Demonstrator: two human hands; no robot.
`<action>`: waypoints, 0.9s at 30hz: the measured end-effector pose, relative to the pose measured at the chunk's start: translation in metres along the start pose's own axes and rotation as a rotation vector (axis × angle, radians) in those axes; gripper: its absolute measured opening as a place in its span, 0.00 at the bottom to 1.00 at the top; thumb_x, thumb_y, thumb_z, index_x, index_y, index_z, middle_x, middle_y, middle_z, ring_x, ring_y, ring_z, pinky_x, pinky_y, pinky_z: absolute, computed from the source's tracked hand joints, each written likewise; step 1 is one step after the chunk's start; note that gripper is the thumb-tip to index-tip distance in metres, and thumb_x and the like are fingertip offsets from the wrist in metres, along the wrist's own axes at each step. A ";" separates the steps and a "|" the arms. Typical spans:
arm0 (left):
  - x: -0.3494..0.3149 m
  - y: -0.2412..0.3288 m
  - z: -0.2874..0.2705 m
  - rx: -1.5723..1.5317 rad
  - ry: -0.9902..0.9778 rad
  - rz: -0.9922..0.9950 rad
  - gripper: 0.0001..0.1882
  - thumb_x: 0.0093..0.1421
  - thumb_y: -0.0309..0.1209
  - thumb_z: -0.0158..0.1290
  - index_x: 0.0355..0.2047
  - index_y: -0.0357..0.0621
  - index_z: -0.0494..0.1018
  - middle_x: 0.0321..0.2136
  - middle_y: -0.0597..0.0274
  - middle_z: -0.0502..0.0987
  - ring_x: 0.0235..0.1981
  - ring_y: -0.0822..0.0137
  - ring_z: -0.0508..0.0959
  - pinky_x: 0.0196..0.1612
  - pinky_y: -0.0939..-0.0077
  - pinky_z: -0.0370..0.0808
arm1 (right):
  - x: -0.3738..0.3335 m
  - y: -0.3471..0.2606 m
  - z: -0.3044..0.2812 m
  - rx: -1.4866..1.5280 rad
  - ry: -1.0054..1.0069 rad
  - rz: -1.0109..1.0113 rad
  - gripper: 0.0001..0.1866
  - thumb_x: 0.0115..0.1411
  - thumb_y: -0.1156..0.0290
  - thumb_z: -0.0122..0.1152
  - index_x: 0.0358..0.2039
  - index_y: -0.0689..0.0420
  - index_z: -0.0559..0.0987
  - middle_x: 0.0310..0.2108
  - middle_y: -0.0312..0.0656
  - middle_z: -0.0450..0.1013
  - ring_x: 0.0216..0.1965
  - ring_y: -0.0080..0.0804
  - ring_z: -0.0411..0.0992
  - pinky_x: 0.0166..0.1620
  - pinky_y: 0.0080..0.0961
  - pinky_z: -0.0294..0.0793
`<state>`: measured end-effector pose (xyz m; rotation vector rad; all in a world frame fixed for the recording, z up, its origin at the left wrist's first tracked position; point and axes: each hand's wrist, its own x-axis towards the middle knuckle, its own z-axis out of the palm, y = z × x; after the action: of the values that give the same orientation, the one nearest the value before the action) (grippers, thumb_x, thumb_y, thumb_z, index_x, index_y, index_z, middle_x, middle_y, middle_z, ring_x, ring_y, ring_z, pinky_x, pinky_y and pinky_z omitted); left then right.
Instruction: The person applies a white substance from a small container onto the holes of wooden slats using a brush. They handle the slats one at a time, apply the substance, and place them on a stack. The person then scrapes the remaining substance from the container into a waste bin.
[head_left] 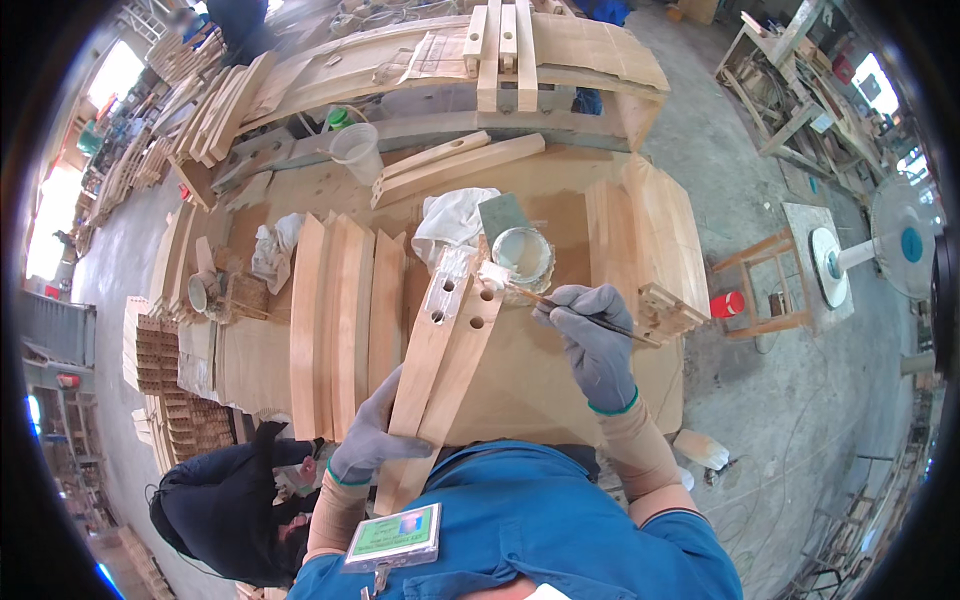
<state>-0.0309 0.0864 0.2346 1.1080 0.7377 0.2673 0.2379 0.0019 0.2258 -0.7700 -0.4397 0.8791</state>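
My left hand (pixel 372 440), in a grey glove, is wrapped round the near end of two pale wooden bars lying side by side. The left bar (pixel 418 365) has a far end smeared white, with round holes in it. Similar holes show in the far end of the right bar (pixel 455 370), which looks mostly bare. Between the gloved fingers of my right hand (pixel 590 340) is a thin brush (pixel 527 295), its white-coated tip touching the right bar's far end. Just beyond stands a round pot (pixel 540 280) of white paste, its rim crusted.
A white cloth (pixel 445 218) and a green-grey block (pixel 502 215) lie by the pot. Wooden bars (pixel 345 320) stand left, and more (pixel 645 240) stand right. A plastic bucket (pixel 356 150) is farther back. A person in dark clothes (pixel 225 510) is close at lower left. A fan (pixel 895 240) stands right.
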 end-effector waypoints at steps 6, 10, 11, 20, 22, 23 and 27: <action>-0.001 0.003 0.003 0.020 0.033 -0.005 0.56 0.30 0.19 0.64 0.64 0.35 0.54 0.55 0.60 0.67 0.58 0.68 0.64 0.62 0.73 0.56 | -0.009 -0.001 -0.003 -0.035 -0.086 -0.011 0.12 0.51 0.91 0.57 0.27 0.59 0.68 0.36 0.48 0.73 0.41 0.36 0.75 0.49 0.34 0.77; 0.000 0.001 0.003 0.036 0.044 -0.004 0.55 0.30 0.21 0.65 0.63 0.35 0.55 0.55 0.60 0.68 0.58 0.67 0.64 0.62 0.73 0.55 | -0.014 0.001 0.000 -0.005 -0.123 -0.023 0.12 0.51 0.92 0.53 0.26 0.59 0.68 0.35 0.49 0.73 0.41 0.37 0.75 0.47 0.36 0.78; 0.001 0.000 0.002 0.041 0.045 -0.001 0.55 0.30 0.22 0.65 0.63 0.35 0.55 0.55 0.60 0.68 0.58 0.67 0.64 0.62 0.73 0.55 | -0.015 0.000 0.002 0.012 -0.119 -0.012 0.12 0.51 0.92 0.55 0.25 0.59 0.68 0.35 0.48 0.74 0.41 0.37 0.75 0.47 0.35 0.78; 0.003 0.000 0.006 0.042 0.066 0.014 0.55 0.30 0.22 0.65 0.63 0.35 0.55 0.55 0.59 0.67 0.58 0.66 0.64 0.62 0.73 0.55 | 0.013 -0.049 0.027 -0.230 -0.019 0.006 0.05 0.57 0.81 0.57 0.28 0.60 0.70 0.29 0.44 0.74 0.29 0.29 0.77 0.34 0.25 0.81; 0.000 0.002 0.010 0.049 0.083 -0.005 0.55 0.30 0.22 0.65 0.63 0.35 0.56 0.55 0.59 0.68 0.58 0.66 0.64 0.62 0.72 0.56 | 0.034 -0.081 0.051 -0.454 -0.155 0.051 0.06 0.59 0.77 0.58 0.28 0.60 0.70 0.26 0.40 0.74 0.27 0.24 0.76 0.31 0.20 0.78; 0.001 0.002 0.011 0.058 0.076 0.004 0.55 0.30 0.22 0.65 0.63 0.35 0.56 0.55 0.59 0.68 0.58 0.66 0.65 0.62 0.72 0.56 | 0.042 -0.086 0.057 -0.529 -0.234 0.028 0.06 0.59 0.76 0.58 0.28 0.61 0.70 0.25 0.40 0.73 0.26 0.23 0.75 0.30 0.19 0.77; 0.002 -0.005 0.008 0.030 0.046 0.036 0.55 0.29 0.22 0.66 0.62 0.34 0.56 0.54 0.58 0.68 0.57 0.65 0.66 0.62 0.71 0.58 | 0.052 -0.082 0.079 -0.804 -0.498 -0.009 0.08 0.59 0.73 0.59 0.27 0.63 0.72 0.22 0.41 0.73 0.22 0.21 0.74 0.25 0.19 0.73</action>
<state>-0.0245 0.0795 0.2317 1.1480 0.7649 0.3141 0.2607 0.0447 0.3416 -1.2752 -1.2836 0.8806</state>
